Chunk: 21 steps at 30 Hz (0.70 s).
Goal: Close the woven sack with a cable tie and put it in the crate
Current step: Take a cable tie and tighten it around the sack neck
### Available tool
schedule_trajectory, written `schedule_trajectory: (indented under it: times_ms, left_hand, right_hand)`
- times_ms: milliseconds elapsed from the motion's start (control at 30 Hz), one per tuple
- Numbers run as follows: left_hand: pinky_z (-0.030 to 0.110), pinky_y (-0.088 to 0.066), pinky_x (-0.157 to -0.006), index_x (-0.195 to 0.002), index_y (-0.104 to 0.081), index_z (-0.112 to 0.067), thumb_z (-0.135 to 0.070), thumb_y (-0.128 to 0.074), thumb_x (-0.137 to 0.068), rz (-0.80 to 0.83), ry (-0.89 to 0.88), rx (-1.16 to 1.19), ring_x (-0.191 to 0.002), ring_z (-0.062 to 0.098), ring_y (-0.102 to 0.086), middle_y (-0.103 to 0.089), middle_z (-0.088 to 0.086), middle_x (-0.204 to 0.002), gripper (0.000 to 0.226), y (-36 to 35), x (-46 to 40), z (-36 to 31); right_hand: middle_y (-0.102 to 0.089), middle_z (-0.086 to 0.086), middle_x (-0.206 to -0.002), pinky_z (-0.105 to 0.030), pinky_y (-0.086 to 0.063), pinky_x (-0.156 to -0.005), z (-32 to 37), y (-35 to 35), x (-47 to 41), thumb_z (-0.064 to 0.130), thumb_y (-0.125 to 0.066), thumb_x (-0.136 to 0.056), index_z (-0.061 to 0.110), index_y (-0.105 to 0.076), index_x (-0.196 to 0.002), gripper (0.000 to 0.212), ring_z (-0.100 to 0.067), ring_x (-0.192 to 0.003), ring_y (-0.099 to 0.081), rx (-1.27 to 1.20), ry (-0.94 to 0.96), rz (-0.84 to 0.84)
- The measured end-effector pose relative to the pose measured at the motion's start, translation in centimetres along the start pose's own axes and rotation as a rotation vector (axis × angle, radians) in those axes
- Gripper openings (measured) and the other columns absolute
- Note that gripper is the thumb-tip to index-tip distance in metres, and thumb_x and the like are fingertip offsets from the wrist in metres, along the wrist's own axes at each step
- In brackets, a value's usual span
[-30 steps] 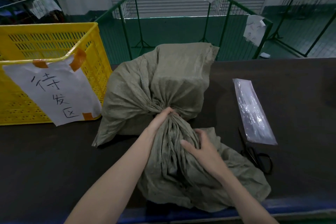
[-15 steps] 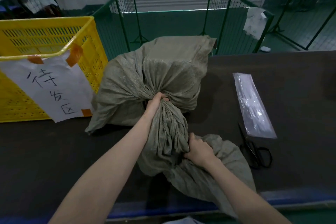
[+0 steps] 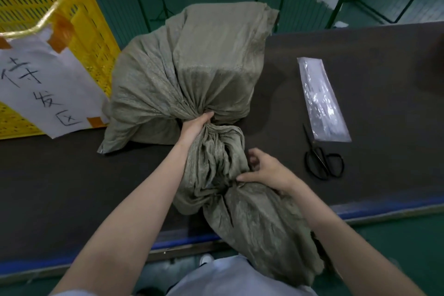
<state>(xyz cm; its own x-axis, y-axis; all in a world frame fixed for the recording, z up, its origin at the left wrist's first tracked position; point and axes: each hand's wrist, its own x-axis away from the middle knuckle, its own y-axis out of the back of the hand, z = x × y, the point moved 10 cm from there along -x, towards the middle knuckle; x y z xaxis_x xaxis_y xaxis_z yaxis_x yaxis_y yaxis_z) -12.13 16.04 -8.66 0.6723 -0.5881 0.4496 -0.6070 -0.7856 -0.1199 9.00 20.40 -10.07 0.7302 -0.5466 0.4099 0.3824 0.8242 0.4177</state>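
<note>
Sack (image 3: 192, 67) between crate (image 3: 79, 19) and scissors (image 3: 323, 162) (bag (image 3: 322, 98) beside).

Left hand (image 3: 195, 127) grips the sack (image 3: 192, 74) neck — right hand (image 3: 266, 170) pinches.

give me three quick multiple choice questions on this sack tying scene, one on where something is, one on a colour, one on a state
1. Where do the black scissors lie?
A. Inside the crate
B. On the dark table, at the near end of the clear plastic packet
C. On top of the sack

2. What colour is the slotted plastic crate?
A. Yellow
B. Blue
C. Red

3. What is the left hand doing?
A. Resting flat on the table
B. Holding the scissors
C. Gripping the gathered neck of the grey-green woven sack

Answers: 1 B, they lie on the tabletop just below the packet. 2 A, its walls are yellow. 3 C, its fingers wrap the bunched fabric.
</note>
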Motion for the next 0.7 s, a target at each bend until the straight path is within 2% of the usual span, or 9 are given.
schedule_trajectory:
  times_ms: [67,133,233,300,433,500,567,633,700]
  left_hand:
    - [0.027,-0.045,-0.098,-0.119,-0.063,0.003,-0.014,-0.071,-0.083,-0.003,0.004,0.022,-0.104,0.019,-0.061,-0.065,0.012,-0.116,0.040,-0.1,0.2,0.2]
    - [0.032,-0.044,-0.100,-0.114,-0.064,0.002,-0.012,-0.070,-0.083,-0.007,0.003,0.038,-0.104,0.022,-0.061,-0.065,0.013,-0.115,0.034,-0.2,0.2,0.3]
    - [0.035,-0.045,-0.098,-0.090,-0.067,-0.005,-0.010,-0.067,-0.085,0.003,-0.003,0.012,-0.097,0.022,-0.060,-0.065,0.014,-0.103,0.007,-0.7,0.2,0.1]
    - [0.031,-0.046,-0.090,-0.088,-0.065,-0.006,-0.010,-0.065,-0.087,0.004,0.001,0.005,-0.090,0.021,-0.060,-0.064,0.012,-0.095,0.003,-0.9,0.2,0.1]
    - [0.018,-0.046,-0.062,-0.104,-0.059,-0.004,-0.009,-0.060,-0.090,0.018,-0.009,0.022,-0.075,0.017,-0.058,-0.061,0.006,-0.083,0.015,-1.3,0.6,0.0]
    - [0.015,-0.047,-0.057,-0.108,-0.058,-0.003,-0.009,-0.058,-0.092,0.035,0.001,0.030,-0.072,0.015,-0.057,-0.060,0.008,-0.086,0.017,-1.5,0.7,0.0]
    - [0.017,-0.048,-0.059,-0.105,-0.059,-0.001,-0.010,-0.058,-0.092,0.026,0.017,0.023,-0.071,0.015,-0.057,-0.061,0.010,-0.089,0.016,-1.5,0.6,0.1]
    - [0.020,-0.045,-0.063,-0.094,-0.062,-0.003,-0.011,-0.059,-0.091,0.012,0.027,-0.001,-0.072,0.016,-0.056,-0.060,0.011,-0.089,0.009,-1.4,0.5,0.2]
    - [0.020,-0.043,-0.062,-0.080,-0.061,-0.007,-0.012,-0.060,-0.091,0.020,0.028,-0.013,-0.069,0.015,-0.055,-0.058,0.009,-0.079,0.013,-1.6,0.6,0.2]
  right_hand:
    - [-0.062,-0.002,-0.105,-0.037,-0.053,-0.087,0.5,2.2,0.2,0.033,-0.084,-0.066,0.020,-0.053,-0.121,0.064,-0.013,-0.086,-0.059,-0.014,0.038,-0.070]
    - [-0.065,-0.001,-0.099,-0.032,-0.052,-0.082,1.0,4.9,0.3,0.029,-0.079,-0.074,0.018,-0.059,-0.114,0.046,-0.013,-0.084,-0.060,-0.032,0.074,-0.185]
    - [-0.069,-0.005,-0.092,-0.028,-0.048,-0.079,0.1,9.7,0.4,0.021,-0.068,-0.084,0.013,-0.066,-0.103,0.021,-0.018,-0.085,-0.063,0.064,0.084,-0.429]
    - [-0.070,-0.011,-0.096,-0.030,-0.048,-0.081,-1.5,12.6,0.3,0.012,-0.061,-0.086,0.008,-0.067,-0.101,0.016,-0.026,-0.090,-0.064,0.184,0.042,-0.554]
    - [-0.062,-0.020,-0.112,-0.045,-0.047,-0.086,-5.2,16.9,0.8,0.004,-0.050,-0.085,0.005,-0.062,-0.105,0.024,-0.039,-0.105,-0.056,0.420,-0.146,-0.719]
    - [-0.055,-0.022,-0.120,-0.047,-0.042,-0.089,-6.7,18.5,1.1,0.002,-0.048,-0.085,0.002,-0.059,-0.112,0.029,-0.041,-0.112,-0.049,0.522,-0.219,-0.751]
    - [-0.050,-0.021,-0.125,-0.047,-0.040,-0.090,-8.2,19.8,1.0,0.002,-0.049,-0.086,0.001,-0.056,-0.117,0.031,-0.040,-0.116,-0.044,0.548,-0.276,-0.747]
    - [-0.048,-0.020,-0.127,-0.046,-0.040,-0.091,-9.6,20.8,0.5,0.008,-0.053,-0.088,0.003,-0.055,-0.118,0.031,-0.039,-0.118,-0.044,0.563,-0.318,-0.705]
    - [-0.047,-0.019,-0.128,-0.046,-0.042,-0.091,-10.8,21.3,-0.2,0.016,-0.058,-0.089,0.005,-0.053,-0.119,0.033,-0.039,-0.117,-0.044,0.595,-0.355,-0.630]
